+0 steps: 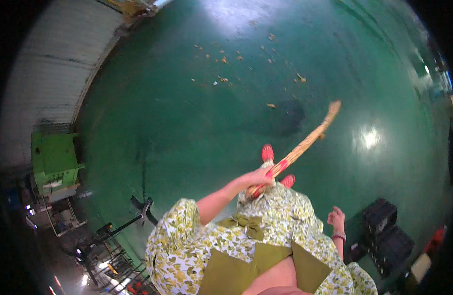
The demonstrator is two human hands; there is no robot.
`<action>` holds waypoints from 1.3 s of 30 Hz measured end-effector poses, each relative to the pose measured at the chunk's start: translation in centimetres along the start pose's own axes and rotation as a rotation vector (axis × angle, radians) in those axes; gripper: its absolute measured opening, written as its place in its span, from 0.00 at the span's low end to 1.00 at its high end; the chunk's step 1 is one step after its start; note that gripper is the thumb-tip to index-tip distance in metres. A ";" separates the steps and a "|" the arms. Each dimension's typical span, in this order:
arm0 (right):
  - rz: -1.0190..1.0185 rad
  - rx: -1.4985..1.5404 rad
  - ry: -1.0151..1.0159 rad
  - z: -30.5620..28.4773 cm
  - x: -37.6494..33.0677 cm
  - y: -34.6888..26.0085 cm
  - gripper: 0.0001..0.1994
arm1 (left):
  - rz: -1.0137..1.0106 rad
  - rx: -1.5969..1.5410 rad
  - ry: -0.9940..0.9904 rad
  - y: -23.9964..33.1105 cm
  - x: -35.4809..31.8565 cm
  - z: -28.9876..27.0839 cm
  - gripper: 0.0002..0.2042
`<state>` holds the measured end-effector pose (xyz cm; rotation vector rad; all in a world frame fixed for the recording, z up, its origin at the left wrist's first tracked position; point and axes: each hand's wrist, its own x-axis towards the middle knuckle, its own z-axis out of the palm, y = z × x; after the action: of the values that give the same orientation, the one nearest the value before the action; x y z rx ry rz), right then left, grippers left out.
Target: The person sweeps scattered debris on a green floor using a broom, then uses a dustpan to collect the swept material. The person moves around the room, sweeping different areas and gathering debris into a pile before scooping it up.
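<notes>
Your left hand wraps the near end of the broom, likely for reach, while your right hand hangs loosely curled.

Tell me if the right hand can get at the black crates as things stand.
Probably, with a stoop and a sideways reach: the right hand appears empty and nothing visible blocks the gap to the black crates, though they seem to sit low.

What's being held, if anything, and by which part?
Left hand holds a straw broom by its near, red-marked end; right hand holds nothing visible.
</notes>
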<state>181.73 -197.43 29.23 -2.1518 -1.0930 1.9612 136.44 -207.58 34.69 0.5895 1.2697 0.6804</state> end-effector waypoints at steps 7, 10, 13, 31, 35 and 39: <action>0.180 0.049 0.102 -0.7 -5.5 5.8 0.21 | -0.396 -0.599 -0.245 -0.1 16.3 15.3 0.08; 0.252 0.067 0.135 -0.6 -8.1 9.3 0.21 | -0.464 -0.546 -0.208 -3.2 19.9 18.1 0.07; 0.271 0.092 0.133 -0.8 -9.8 13.1 0.20 | -0.454 -0.627 -0.120 -5.7 20.2 13.2 0.05; 0.172 -0.011 0.094 0.6 -5.0 5.0 0.20 | -0.144 -0.115 0.578 3.7 2.7 -14.8 0.29; 0.165 -0.024 0.037 1.2 -3.1 5.2 0.20 | -0.190 -0.189 0.509 3.2 -2.7 -12.3 0.35; 0.004 -0.087 0.028 2.9 -0.3 5.1 0.20 | -0.199 -0.666 0.235 1.3 -4.0 -6.9 0.33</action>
<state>181.59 -202.64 26.50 -2.2181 -1.1923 1.9132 128.89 -209.49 36.82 -0.1648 1.2012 0.9613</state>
